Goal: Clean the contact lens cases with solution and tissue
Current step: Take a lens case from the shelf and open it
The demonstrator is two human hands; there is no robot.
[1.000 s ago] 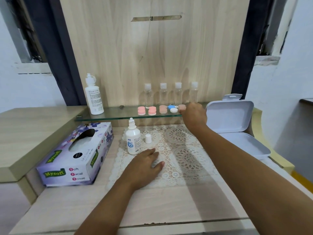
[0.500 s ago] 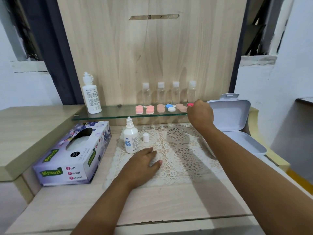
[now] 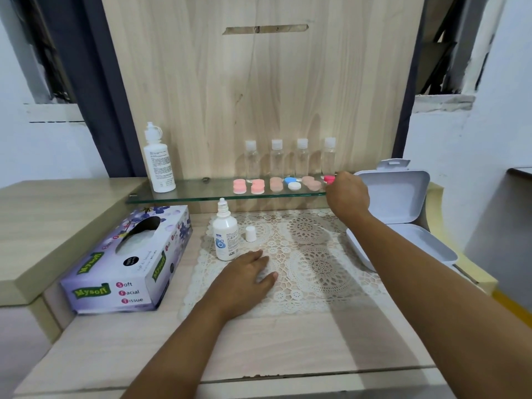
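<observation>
Right grip [image 3: 347, 194] narrow, fingers curled onto the red lens case [image 3: 329, 179] at the right end of the glass shelf [image 3: 187, 194]. Looks like a pinch; whether the case sits on the glass or just above it, can't tell. Left grip [image 3: 244, 279] flat, fingers straight, resting on the lace mat [image 3: 316, 266] on the table [image 3: 259, 347], probably bracing the reach. Other lens cases [image 3: 276, 184] in a row on the shelf. Solution bottle [image 3: 225, 237] upright on the mat, cap [image 3: 250, 233] off just beside it, so ready to squeeze. Tissue box [image 3: 126, 263] left of the mat, handy for wiping. Open white box [image 3: 394, 194] at right.
</observation>
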